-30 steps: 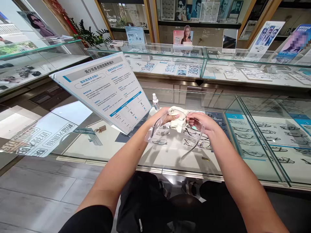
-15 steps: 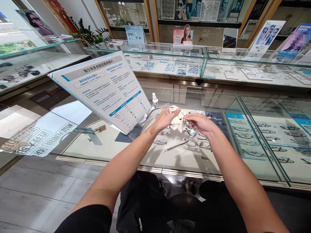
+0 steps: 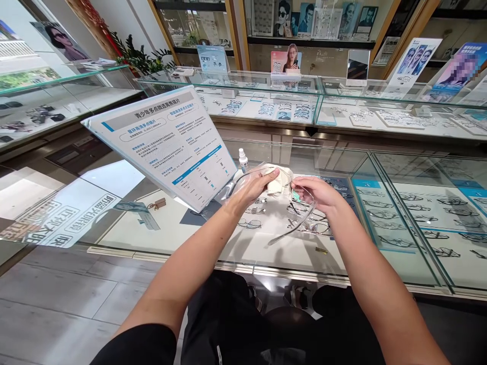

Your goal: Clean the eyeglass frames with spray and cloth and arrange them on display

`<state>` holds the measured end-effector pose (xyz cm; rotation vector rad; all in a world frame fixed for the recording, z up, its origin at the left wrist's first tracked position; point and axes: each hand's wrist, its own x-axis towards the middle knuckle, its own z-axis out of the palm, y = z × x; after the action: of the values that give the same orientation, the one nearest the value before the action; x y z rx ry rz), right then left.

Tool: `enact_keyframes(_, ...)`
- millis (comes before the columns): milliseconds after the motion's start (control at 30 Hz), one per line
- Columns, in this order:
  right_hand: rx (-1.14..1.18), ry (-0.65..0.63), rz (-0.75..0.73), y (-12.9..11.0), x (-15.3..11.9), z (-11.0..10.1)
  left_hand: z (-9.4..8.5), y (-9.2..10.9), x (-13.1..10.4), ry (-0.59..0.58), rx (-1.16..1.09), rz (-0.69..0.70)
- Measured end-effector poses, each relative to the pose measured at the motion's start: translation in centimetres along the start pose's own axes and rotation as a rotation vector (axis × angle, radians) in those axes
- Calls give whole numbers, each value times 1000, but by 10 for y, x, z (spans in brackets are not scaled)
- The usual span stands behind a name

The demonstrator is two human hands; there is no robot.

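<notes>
My left hand (image 3: 255,188) is closed on a cream cleaning cloth (image 3: 278,186), the thumb pressed across its top. Pinched in the fingers of my right hand (image 3: 315,192) is a pair of eyeglasses (image 3: 292,232) with a greyish, see-through frame. One temple arm hangs down and curves to the left below that hand; the other runs out behind my left hand. The cloth covers part of the frame, so the lens under it is hidden. Something small and turquoise shows by the right fingertips. Both hands are above the glass counter (image 3: 243,248).
A white spray bottle (image 3: 243,159) stands behind my left hand. A tilted printed sign (image 3: 163,147) rises at the left, near a small brown block (image 3: 158,204). Rows of glasses (image 3: 380,215) lie under the counter glass. Another display case (image 3: 262,104) stands beyond.
The cloth is spread flatter and wider between my hands. The hanging temple arm has swung slightly right and down. Both hands keep their holds.
</notes>
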<state>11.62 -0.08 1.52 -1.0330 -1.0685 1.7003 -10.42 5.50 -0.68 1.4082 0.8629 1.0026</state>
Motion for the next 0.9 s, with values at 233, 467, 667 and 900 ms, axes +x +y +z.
enact_keyframes(233,159,73,-146,-14,-8,-9,-1,3,2,-182,-286,-116)
enact_keyframes(467,125,159,-224,-5,-1,-3,7,8,-10,-424,-247,-164)
enact_keyframes(667,180,129,-149,6,1,12,24,6,-19,-388,-274,-160)
enact_keyframes(900,164,134,-158,13,3,19,37,4,-25,-272,-326,-165)
